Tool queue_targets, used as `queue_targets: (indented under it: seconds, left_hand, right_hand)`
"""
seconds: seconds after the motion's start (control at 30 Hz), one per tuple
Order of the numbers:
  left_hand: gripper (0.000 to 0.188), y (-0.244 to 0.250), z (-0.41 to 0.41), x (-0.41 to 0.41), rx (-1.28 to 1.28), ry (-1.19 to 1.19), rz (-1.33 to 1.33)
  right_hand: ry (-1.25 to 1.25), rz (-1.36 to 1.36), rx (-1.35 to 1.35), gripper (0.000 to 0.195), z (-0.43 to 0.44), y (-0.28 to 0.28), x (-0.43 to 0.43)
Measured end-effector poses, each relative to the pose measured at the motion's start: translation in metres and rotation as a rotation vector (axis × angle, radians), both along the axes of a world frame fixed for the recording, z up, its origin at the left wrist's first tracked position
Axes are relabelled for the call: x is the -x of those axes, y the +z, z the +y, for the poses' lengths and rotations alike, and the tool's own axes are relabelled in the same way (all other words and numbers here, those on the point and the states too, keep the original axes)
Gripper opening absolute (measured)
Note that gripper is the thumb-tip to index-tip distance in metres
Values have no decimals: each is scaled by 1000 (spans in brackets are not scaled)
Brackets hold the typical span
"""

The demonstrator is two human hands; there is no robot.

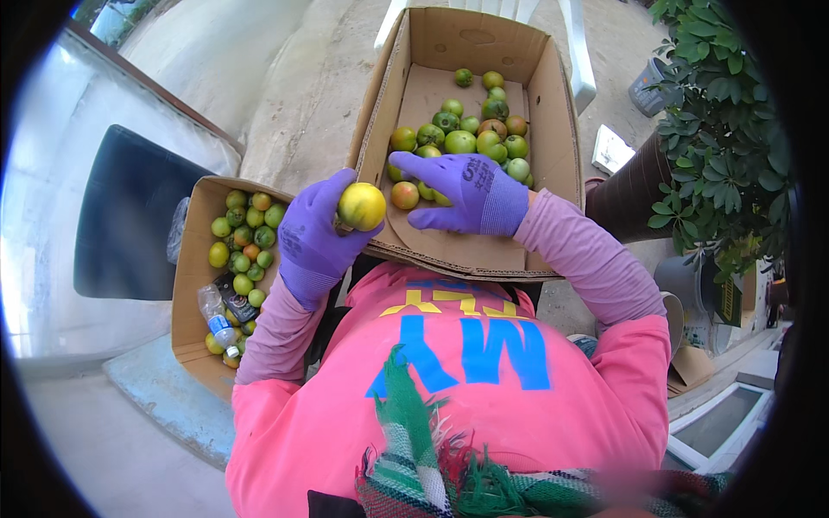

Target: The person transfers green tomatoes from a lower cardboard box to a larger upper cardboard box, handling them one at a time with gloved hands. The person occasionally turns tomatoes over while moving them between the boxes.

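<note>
My left hand (pixel 312 233), in a purple work glove, grips a yellow-green tomato (pixel 362 207) beside the near left edge of a cardboard box (pixel 478 44). Inside that box my right hand (pixel 456 191), gloved alike, hovers over or rests on the nearer tomatoes with its fingers apart; I cannot tell if it touches them. Several green and reddish tomatoes (pixel 460 142) lie loose on the box floor, mostly around and beyond this hand. Its palm and some tomatoes beneath are hidden.
At left, a second cardboard box (pixel 191 243) holds more tomatoes (pixel 242 264), a plastic bottle (pixel 220 324) and a dark packet (pixel 236 298). A white plastic chair (pixel 578 55) stands behind the first box. On the right are a leafy plant (pixel 722 162) in a brown pot (pixel 628 194) and a grey bucket (pixel 649 89).
</note>
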State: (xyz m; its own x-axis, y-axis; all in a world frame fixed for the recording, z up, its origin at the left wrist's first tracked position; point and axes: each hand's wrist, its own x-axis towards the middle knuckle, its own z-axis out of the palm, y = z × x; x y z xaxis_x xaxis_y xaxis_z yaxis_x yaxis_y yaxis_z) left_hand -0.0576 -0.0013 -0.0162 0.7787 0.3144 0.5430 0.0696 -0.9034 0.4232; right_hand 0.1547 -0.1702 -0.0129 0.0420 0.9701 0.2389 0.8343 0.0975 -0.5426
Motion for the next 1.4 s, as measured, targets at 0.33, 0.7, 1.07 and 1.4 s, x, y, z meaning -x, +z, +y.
queue_targets:
  seconds: [0.33, 0.7, 1.07, 1.4]
  left_hand:
    - [67, 10, -19, -45, 63, -193, 160]
    - [32, -31, 32, 9, 230, 180, -196]
    - [43, -189, 141, 257, 300, 732, 945]
    - [46, -224, 110, 227, 11, 774, 1286]
  right_hand:
    - [-102, 416, 50, 59, 2, 2, -16]
    - [-422, -405, 459, 30, 4, -43, -65]
    - [-359, -446, 374, 28, -3, -41, -52]
    - [-318, -410, 320, 31, -10, -37, -52]
